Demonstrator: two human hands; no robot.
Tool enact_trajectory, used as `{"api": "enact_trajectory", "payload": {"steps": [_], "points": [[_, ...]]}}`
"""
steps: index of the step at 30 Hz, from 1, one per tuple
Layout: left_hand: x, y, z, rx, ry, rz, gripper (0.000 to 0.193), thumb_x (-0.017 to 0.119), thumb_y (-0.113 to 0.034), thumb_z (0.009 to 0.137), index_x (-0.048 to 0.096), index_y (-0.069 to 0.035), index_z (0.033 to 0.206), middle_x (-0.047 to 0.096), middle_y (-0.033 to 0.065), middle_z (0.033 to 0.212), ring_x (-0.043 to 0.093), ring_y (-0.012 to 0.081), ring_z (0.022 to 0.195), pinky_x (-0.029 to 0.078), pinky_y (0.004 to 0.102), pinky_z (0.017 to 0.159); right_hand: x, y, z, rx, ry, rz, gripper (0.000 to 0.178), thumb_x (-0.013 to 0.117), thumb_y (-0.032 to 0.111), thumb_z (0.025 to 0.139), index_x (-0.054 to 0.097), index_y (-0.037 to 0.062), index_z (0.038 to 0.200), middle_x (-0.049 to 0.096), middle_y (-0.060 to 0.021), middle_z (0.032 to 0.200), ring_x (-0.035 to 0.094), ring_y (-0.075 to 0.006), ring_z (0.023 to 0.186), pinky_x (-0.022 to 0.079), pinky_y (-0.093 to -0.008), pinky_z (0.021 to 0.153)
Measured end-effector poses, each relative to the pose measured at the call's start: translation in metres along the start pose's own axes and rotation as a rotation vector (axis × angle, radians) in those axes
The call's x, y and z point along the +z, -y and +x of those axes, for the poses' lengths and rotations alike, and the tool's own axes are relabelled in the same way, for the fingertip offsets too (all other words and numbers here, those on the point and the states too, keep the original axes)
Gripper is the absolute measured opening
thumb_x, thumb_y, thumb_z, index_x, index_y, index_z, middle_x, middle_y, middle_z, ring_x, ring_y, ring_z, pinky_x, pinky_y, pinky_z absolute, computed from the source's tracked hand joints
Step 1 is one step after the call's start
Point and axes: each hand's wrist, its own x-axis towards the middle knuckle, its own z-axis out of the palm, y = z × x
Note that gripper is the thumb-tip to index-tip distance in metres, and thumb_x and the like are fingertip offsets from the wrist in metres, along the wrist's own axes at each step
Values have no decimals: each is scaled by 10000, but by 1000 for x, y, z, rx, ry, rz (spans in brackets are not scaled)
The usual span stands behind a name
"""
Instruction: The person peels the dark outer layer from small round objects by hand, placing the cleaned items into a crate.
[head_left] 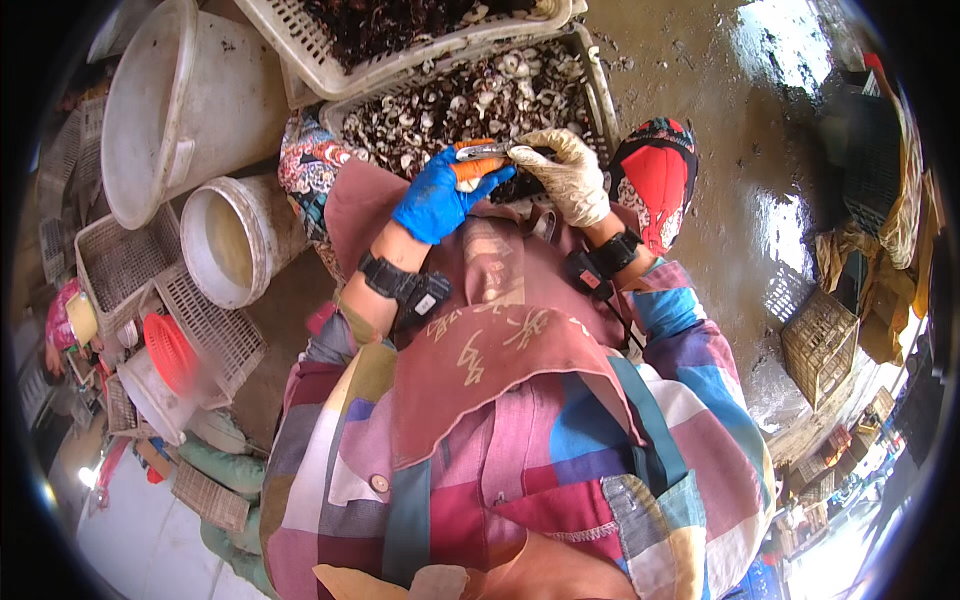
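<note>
My left hand (445, 193), in a blue glove with orange covering on some fingers, is closed around a small, flat, shiny grey piece (482, 151). It could be a blade or a shell; I cannot tell which. My right hand (566, 172) wears a whitish glove, and its pinched fingertips meet the right end of that piece. Both hands are above the near edge of a pale plastic crate (598, 95) between my knees. Inside lie many whitish shells (500, 88) mixed with dark bits.
Another pale crate (350, 82), filled with dark reddish-brown matter, overlaps the far side. At left stand a large white tub (150, 110), a white bucket (262, 235), basket crates (205, 320) and a red basket (172, 352). Wet floor (720, 200) and a yellowish crate (820, 345) are at right.
</note>
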Motion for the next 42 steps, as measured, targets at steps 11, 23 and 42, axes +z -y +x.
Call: {"api": "enact_trajectory", "payload": {"steps": [11, 23, 42], "points": [[-16, 10, -1, -334, 92, -671, 357, 518, -33, 840, 499, -56, 1196, 582, 82, 1046, 570, 155, 856, 494, 207, 673, -14, -9, 13, 254, 2, -107, 249, 707, 223, 749, 641, 17, 874, 608, -14, 737, 545, -72, 667, 457, -214, 624], [-10, 8, -6, -346, -147, -610, 369, 521, -46, 839, 490, -53, 1206, 576, 82, 1074, 574, 192, 857, 479, 188, 568, -13, -8, 9, 240, 55, 0, 228, 706, 198, 753, 643, 20, 882, 621, -20, 792, 547, -62, 706, 450, -204, 649], [-23, 23, -5, -395, -70, -606, 306, 565, -40, 808, 548, -61, 1113, 601, 70, 1006, 588, 143, 805, 472, 192, 628, -2, -6, 4, 166, 109, -124, 259, 703, 202, 754, 641, 10, 916, 634, -31, 817, 563, -81, 723, 459, -214, 669]]}}
